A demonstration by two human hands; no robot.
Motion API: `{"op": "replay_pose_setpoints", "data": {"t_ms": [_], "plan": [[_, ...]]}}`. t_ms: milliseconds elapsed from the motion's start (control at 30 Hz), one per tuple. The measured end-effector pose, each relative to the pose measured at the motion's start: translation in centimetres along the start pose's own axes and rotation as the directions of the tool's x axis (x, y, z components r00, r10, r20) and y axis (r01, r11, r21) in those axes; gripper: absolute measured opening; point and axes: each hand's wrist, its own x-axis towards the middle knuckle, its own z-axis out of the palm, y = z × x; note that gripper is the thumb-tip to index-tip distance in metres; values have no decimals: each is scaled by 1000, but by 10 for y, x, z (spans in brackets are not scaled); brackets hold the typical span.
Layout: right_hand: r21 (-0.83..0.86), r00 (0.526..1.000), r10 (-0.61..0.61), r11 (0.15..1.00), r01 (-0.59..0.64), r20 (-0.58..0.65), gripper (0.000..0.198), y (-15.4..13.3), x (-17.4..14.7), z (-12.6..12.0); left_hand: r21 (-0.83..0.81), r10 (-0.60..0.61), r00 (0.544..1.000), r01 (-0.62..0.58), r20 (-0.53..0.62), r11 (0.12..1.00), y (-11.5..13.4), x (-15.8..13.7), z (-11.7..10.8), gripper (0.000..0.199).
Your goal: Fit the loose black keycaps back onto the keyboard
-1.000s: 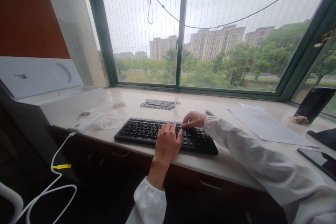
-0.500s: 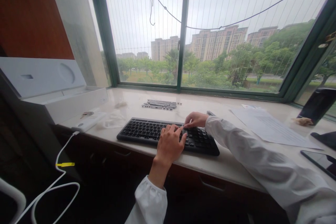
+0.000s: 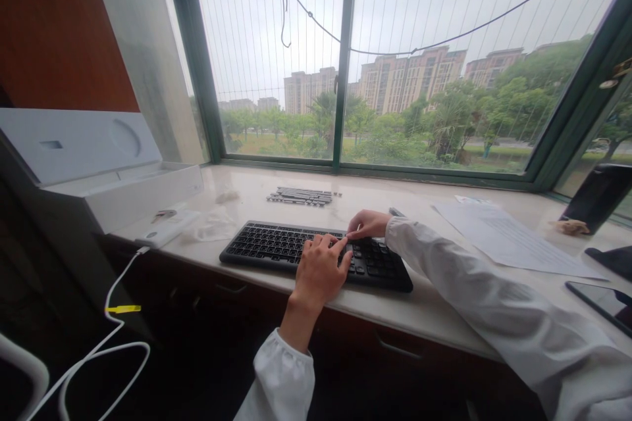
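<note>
A black keyboard (image 3: 271,245) lies on the pale sill, its left part showing bare key sockets and its right part bearing keycaps. My left hand (image 3: 323,266) rests over the middle of it, fingers stretched out and thumb apart. At the upper edge, right of centre, my right hand (image 3: 369,223) is closed in a pinch, fingertips down on the keyboard beside my left fingertips. Whatever is between those fingers is too small to make out. Behind the keyboard, loose dark keycaps (image 3: 302,196) are laid out in rows.
An open white box (image 3: 143,187) stands at the left, near a white power strip (image 3: 165,229) with a cable hanging off the edge. Crumpled clear plastic (image 3: 210,229) lies beside it. To the right are printed sheets (image 3: 508,237) and a phone (image 3: 600,302). A window frame (image 3: 340,112) rises behind.
Almost nothing differs. My right hand has shifted very slightly at the keyboard's upper edge; my left hand keeps its place.
</note>
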Motion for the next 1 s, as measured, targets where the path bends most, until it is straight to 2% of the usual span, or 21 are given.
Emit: {"op": "replay_pose_setpoints", "data": {"t_ms": [533, 767, 1000], "plan": [[105, 993, -95, 991, 88, 65, 67, -2, -6, -3, 5, 3, 1000, -4, 4, 1000, -1, -1, 1, 35], [-56, 996, -90, 994, 90, 14, 61, -10, -8, -5, 25, -4, 1000, 3, 20, 1000, 0, 0, 0, 37], [-171, 998, -57, 984, 52, -21, 43, -24, -15, -4, 26, -11, 1000, 10, 21, 1000, 0, 0, 0, 38]]}}
